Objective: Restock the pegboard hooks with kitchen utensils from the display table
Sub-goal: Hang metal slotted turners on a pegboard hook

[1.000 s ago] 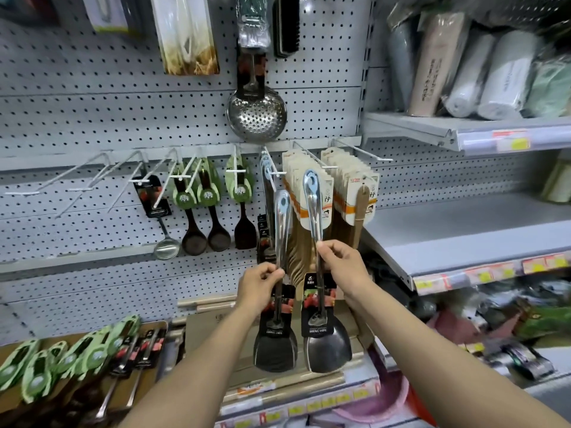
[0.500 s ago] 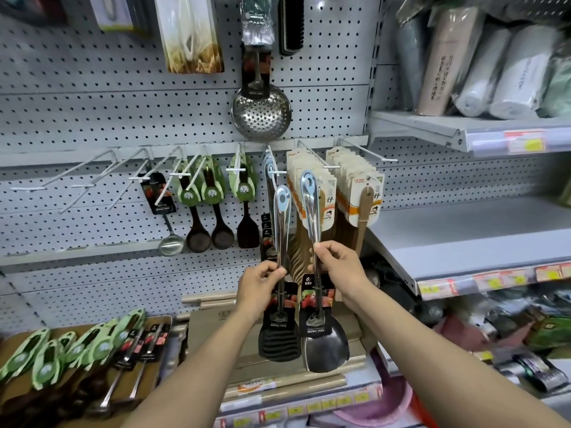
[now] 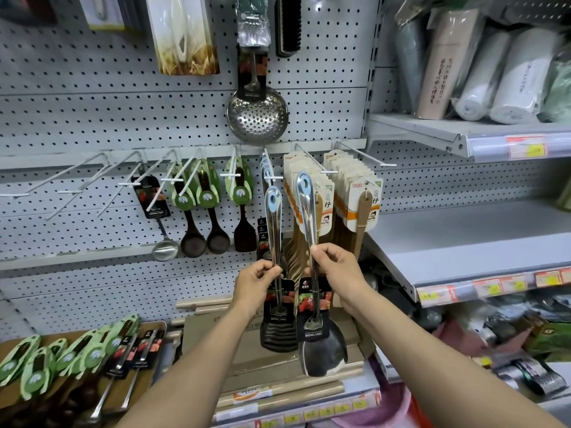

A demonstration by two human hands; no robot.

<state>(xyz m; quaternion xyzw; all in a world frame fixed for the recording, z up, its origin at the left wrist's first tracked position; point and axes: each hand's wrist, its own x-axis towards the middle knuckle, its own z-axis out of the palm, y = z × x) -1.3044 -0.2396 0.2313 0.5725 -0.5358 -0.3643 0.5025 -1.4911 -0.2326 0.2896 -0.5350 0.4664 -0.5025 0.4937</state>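
A slotted black spatula with a polished steel handle is pinched by the left hand; a solid glossy steel turner is gripped by the right hand, both upright before the perforated grey pegboard.

My left hand pinches a slotted spatula upright; just right of that grip, my right hand pinches a solid spatula, hooks above.
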